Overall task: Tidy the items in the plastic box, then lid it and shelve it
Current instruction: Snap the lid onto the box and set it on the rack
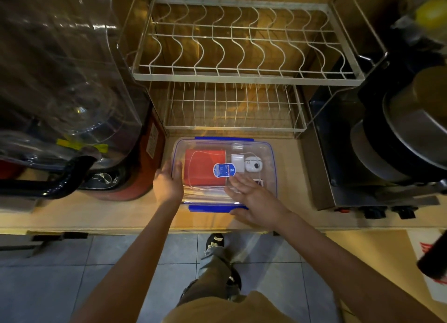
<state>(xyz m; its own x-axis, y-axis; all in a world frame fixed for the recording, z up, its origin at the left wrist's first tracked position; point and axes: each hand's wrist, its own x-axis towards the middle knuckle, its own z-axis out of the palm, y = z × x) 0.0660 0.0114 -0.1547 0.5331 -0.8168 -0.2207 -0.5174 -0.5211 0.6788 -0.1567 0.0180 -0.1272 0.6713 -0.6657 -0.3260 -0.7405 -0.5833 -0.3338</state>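
A clear plastic box point(271, 158) with blue clips sits on the wooden counter below a wire rack. Its transparent lid point(205, 146) with a blue label lies on top. Through the lid I see a red flat item point(205, 167), a white adapter point(238, 161), a white round case point(252, 165) and a thin white cable. My left hand point(168, 181) holds the box's left edge, fingers curled over the lid's rim. My right hand point(254, 197) lies flat, fingers spread, on the lid's near right part, its thumb by the front blue clip point(210, 208).
A two-tier white wire dish rack point(242, 76) stands behind the box. A clear-domed appliance with a red base point(72, 105) is at the left. A black and steel cooker with pots point(387, 141) is at the right. Tiled floor lies below the counter edge.
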